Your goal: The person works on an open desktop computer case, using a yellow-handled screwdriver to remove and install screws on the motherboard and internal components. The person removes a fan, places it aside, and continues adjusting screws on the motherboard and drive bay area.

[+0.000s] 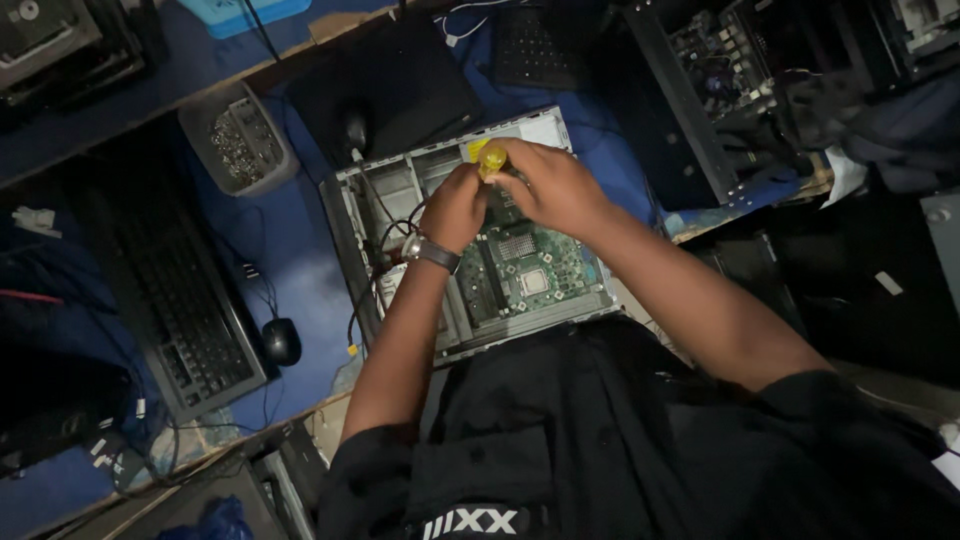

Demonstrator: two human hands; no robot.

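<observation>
Both your hands meet over the open computer case (pixel 440 180), which lies on its side on the blue-covered table (pixel 290 270) so that the green motherboard (pixel 525 270) faces straight up at you. Your right hand (pixel 555 185) is wrapped around the yellow-handled screwdriver (pixel 491 157), fingers curled tight on the grip, the handle's top poking out above your knuckles — the tool stands roughly upright, which suits pressing down into the board below. Your left hand (pixel 455 205), with a wristwatch (pixel 432 250) on it, is bunched narrow just beside the right, fingertips drawn together low by the tool's shaft as if steadying it; whether they actually pinch the shaft or a small part is hidden, so you cannot tell from here. The tip of the tool is hidden under both hands. Loose black cables (pixel 395 225) trail over the case's left bay, pushed clear of the board. Off to your left a black keyboard (pixel 185 300) and a mouse (pixel 282 341) lie well apart from the work, and a grey tray of small metal parts (pixel 238 140) sits near the case's far corner — within reach of the left hand.
</observation>
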